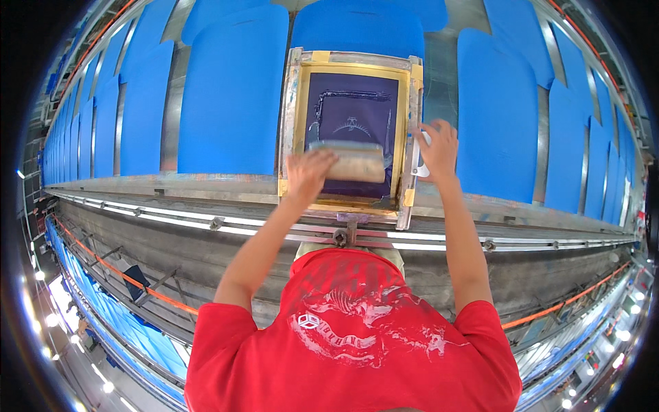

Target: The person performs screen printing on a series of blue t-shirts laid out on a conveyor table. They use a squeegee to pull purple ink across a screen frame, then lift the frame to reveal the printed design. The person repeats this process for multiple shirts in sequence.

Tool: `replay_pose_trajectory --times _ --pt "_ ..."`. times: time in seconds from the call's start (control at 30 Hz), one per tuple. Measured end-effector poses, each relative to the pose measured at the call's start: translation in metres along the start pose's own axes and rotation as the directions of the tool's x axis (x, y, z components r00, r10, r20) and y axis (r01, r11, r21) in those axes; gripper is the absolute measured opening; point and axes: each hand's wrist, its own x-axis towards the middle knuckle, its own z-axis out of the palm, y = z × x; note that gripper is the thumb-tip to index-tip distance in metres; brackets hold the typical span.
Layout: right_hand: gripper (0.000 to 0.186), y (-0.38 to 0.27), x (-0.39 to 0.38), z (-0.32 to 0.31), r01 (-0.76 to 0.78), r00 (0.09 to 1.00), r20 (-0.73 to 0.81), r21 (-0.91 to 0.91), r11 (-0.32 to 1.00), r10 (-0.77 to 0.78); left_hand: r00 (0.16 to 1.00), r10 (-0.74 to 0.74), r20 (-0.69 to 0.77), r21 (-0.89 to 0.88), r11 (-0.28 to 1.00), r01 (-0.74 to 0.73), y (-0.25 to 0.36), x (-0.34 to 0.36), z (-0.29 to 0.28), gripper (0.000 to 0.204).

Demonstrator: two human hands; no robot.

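Observation:
A screen printing frame (pixel 414 89) with yellow-taped inner edges lies over a blue fabric piece on the long table. Inside it is a dark purple mesh (pixel 357 103) with a pale curved design and dark ink smears near its top. My left hand (pixel 309 173) is closed on the left end of a wide squeegee (pixel 360 163), which lies across the lower half of the mesh and is blurred by motion. At the frame's right side, my right hand (pixel 439 145) is closed round a white handle (pixel 422 156), its fingers partly curled over it.
Blue fabric pieces (pixel 233 96) lie in rows on the grey table, left and right of the frame. A metal rail (pixel 268 233) runs along the table's near edge, with a clamp-like bracket (pixel 341 237) below the frame. Orange rails (pixel 549 305) stand behind me.

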Motion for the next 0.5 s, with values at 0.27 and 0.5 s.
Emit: replay_pose_trajectory --times 0.27,0.5 --pt "0.042 -0.073 0.114 -0.007 0.020 0.862 0.496 0.179 0.984 -0.108 0.984 -0.060 0.170 -0.252 0.962 0.102 -0.045 0.180 -0.010 0.025" --pt "0.037 -0.086 -0.046 0.044 0.180 0.983 -0.040 0.290 0.940 -0.177 1.000 0.009 -0.017 -0.062 0.998 -0.010 -0.010 0.037 0.019 0.034"
